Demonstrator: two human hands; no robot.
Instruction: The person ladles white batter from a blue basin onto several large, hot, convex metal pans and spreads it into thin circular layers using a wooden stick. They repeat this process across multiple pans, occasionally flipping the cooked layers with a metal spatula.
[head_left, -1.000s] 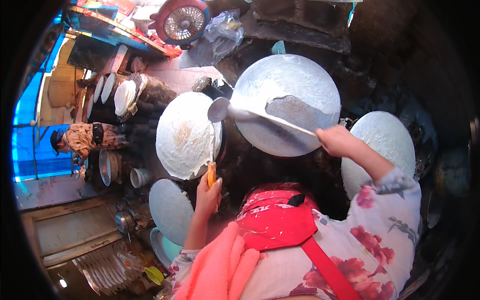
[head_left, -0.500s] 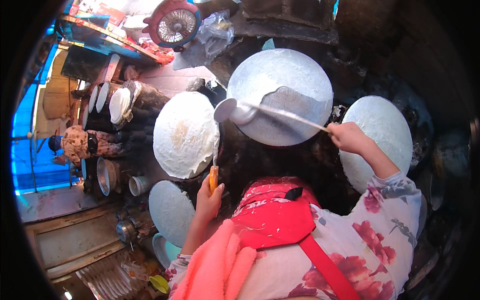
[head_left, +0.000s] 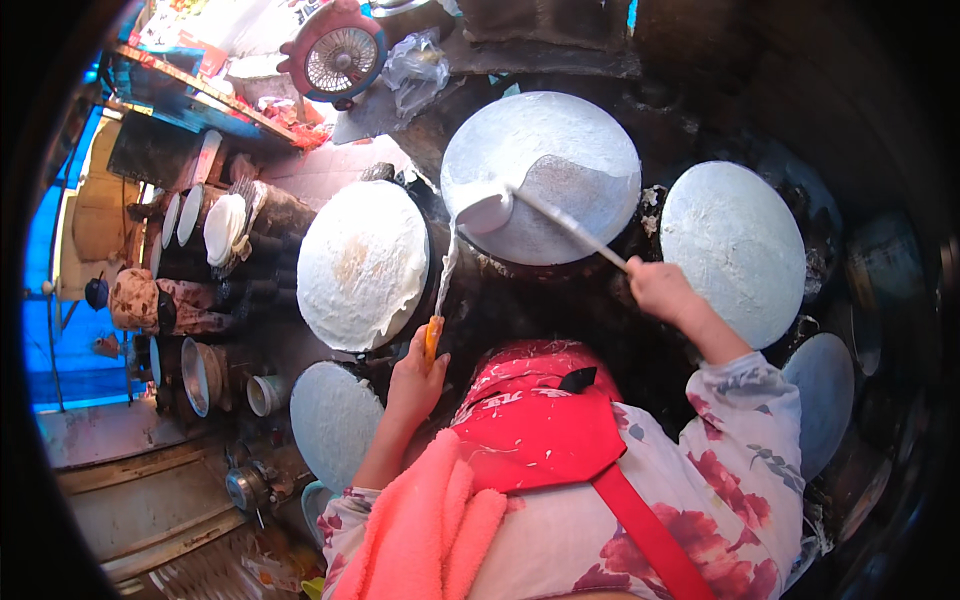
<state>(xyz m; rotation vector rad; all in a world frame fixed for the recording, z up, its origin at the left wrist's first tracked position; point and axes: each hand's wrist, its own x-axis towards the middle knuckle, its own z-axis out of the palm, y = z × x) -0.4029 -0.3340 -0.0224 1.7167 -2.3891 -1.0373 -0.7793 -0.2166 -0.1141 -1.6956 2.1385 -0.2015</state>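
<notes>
My left hand (head_left: 415, 375) grips an orange-handled spatula (head_left: 433, 338), its long blade smeared white and raised beside the left griddle. That griddle carries a thin white round flatbread (head_left: 355, 262). In my right hand (head_left: 660, 290) is the long pale handle of a round-headed ladle (head_left: 485, 210), whose head is over the front-left part of the central griddle (head_left: 575, 200), close to the spatula's tip. The central griddle has white batter over part of its surface and a bare grey patch. A white-coated right griddle (head_left: 730, 245) lies beyond my right hand.
More griddles sit at lower left (head_left: 335, 430) and lower right (head_left: 815, 400). At left, another person (head_left: 165, 300) stands among small griddles, pots and a stack of flatbreads (head_left: 225, 228). A fan (head_left: 340, 60) and plastic bag (head_left: 415, 70) lie at the back.
The ladle head has moved rightward and toward me on the central griddle, and my right hand has followed. The view has shifted, showing more of the lower-right griddle.
</notes>
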